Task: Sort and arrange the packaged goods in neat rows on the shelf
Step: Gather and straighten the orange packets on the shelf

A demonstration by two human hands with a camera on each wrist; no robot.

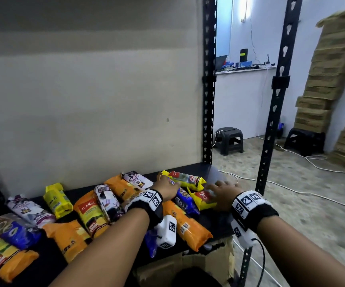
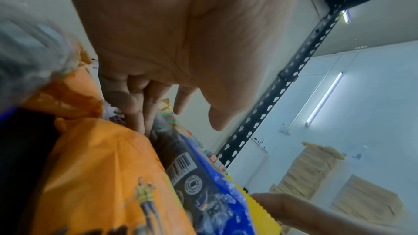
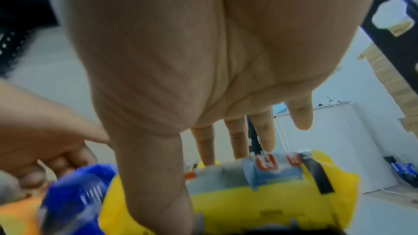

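Observation:
Several packs lie jumbled on the black shelf (image 1: 221,222). My left hand (image 1: 165,188) reaches over an orange pack (image 2: 101,176), and its fingers (image 2: 144,113) curl down around the far end of a blue pack (image 1: 185,200) (image 2: 203,185); the thumb stands apart above it. My right hand (image 1: 221,193) (image 3: 203,140) is spread over a yellow pack (image 1: 203,201) (image 3: 260,203), fingers straight at its far side and thumb down its near side. A second yellow pack (image 1: 188,179) lies just behind. In the right wrist view the blue pack (image 3: 74,194) is blurred beside my left hand (image 3: 45,131).
Orange, white-purple, yellow and blue packs (image 1: 88,210) cover the shelf's left and middle. Black slotted uprights (image 1: 208,100) (image 1: 275,121) stand at the right end. A cardboard box (image 1: 188,264) sits below the shelf. Stacked cartons (image 1: 322,79), black stools (image 1: 229,139) and floor cables lie to the right.

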